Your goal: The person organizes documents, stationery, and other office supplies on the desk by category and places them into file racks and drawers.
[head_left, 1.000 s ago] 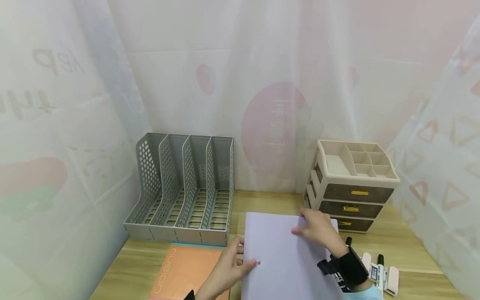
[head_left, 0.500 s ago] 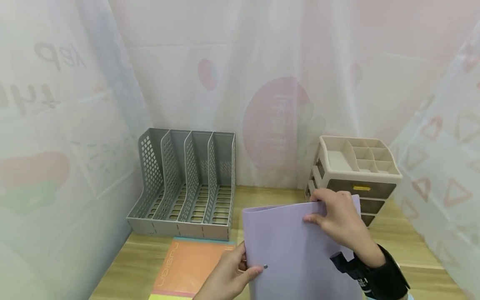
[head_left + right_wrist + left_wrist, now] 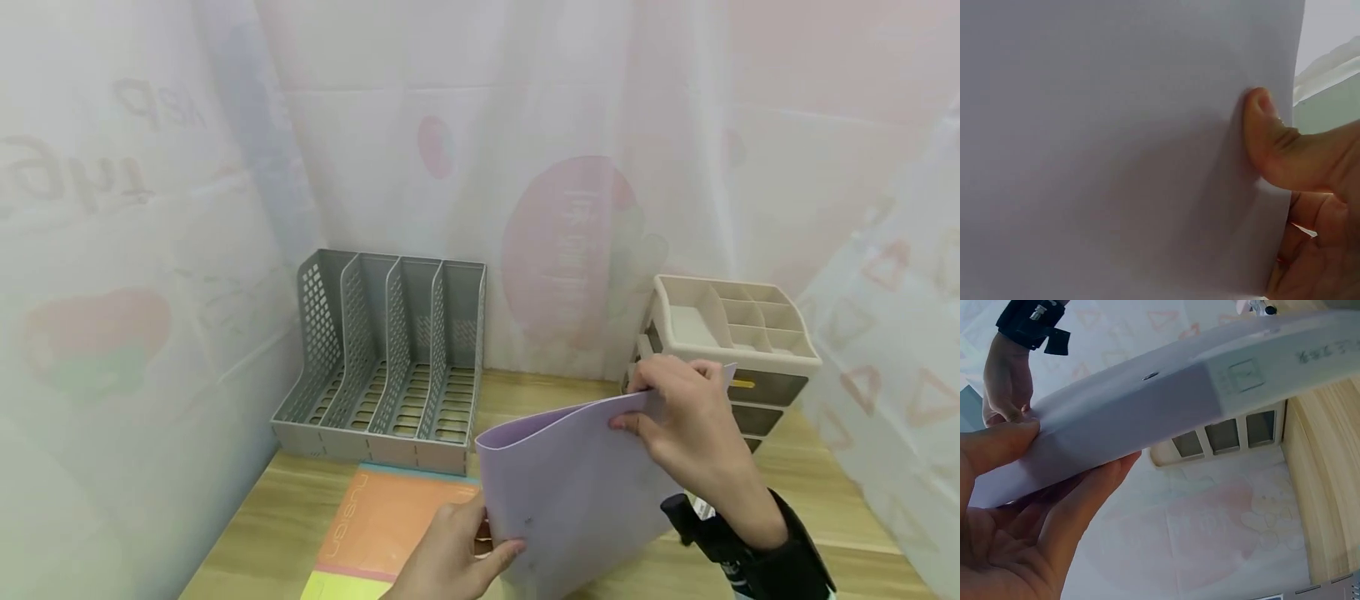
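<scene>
Right hand (image 3: 686, 421): bare, with a broad black wrist band (image 3: 780, 554) carrying a dark strap tab (image 3: 678, 512) on its inner side. Left hand (image 3: 450, 562): bare, short unpainted nails, no ring. A pale blue sleeve edge (image 3: 742, 593) shows just below the band.

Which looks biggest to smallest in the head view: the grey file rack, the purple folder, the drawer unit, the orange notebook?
1. Purple folder, though it is held up nearer the camera, which inflates it.
2. Grey file rack, close behind.
3. Drawer unit, partly hidden by the folder.
4. Orange notebook, also partly covered; these last two look alike, so unsure.
</scene>
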### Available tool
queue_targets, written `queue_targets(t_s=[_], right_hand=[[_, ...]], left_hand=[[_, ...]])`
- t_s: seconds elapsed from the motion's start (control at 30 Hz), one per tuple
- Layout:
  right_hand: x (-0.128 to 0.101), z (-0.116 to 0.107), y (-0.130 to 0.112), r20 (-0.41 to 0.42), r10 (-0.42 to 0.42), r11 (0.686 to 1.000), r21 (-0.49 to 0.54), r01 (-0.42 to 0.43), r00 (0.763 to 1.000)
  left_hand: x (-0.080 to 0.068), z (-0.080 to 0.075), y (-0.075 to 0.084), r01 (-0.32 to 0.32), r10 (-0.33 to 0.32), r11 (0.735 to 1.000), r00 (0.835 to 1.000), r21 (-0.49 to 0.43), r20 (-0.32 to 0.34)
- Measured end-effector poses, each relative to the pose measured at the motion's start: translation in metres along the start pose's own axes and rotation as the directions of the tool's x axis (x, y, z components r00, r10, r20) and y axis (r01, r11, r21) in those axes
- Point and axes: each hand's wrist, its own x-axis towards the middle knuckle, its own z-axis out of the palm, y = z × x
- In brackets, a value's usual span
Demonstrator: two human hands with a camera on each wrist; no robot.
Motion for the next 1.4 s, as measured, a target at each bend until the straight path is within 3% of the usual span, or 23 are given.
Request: queue_targets(t_s=[0.1,0.27,0.37,0.57,0.73,0.83,1.07,1.23,1.4], right_hand=[[0.004,0.003,-0.003,-0.018,-0.014,1.0,0.012,0.014,1.0],[0.007,0.006,-0.007,-0.057,-0.025,1.0,0.013,0.026,0.998],[0.007,0.004,-0.01,-0.097,-0.024,1.0,0.016,0.026,0.995],[0.008,0.009,-0.02,-0.132,-0.03,0.997,0.062,0.038,0.991],[0.016,0.018,-0.031,-0.147,-0.08,0.994,0.067,0.09,0.986],[0.019,0.021,-0.039,-0.148,-0.089,0.993,0.066,0.1,0.985],[0.025,0.021,-0.064,-0.101,-0.07,0.993,0.088,0.079,0.992],[0.034,0.02,-0.081,-0.043,-0.097,0.99,0.094,0.101,0.994],[0.05,0.024,-0.09,-0.054,-0.13,0.984,0.114,0.135,0.99]], left_hand=[[-0.003,0.001,-0.002,-0.086,0.091,0.994,0.993,0.066,-0.07],[-0.003,0.001,-0.003,-0.235,0.283,0.941,0.94,0.244,-0.188],[0.0,0.0,-0.001,-0.263,0.33,0.919,0.921,0.294,-0.208],[-0.004,-0.003,0.004,-0.252,0.337,0.911,0.912,0.326,-0.236],[-0.008,-0.008,0.008,-0.209,0.344,0.894,0.887,0.397,-0.308],[-0.006,-0.011,0.009,-0.186,0.365,0.87,0.866,0.457,-0.341],[-0.001,-0.018,0.015,-0.134,0.426,0.788,0.823,0.601,-0.375],[0.0,-0.027,0.019,-0.128,0.445,0.768,0.812,0.628,-0.378],[-0.001,-0.039,0.024,-0.119,0.463,0.756,0.793,0.644,-0.396]])
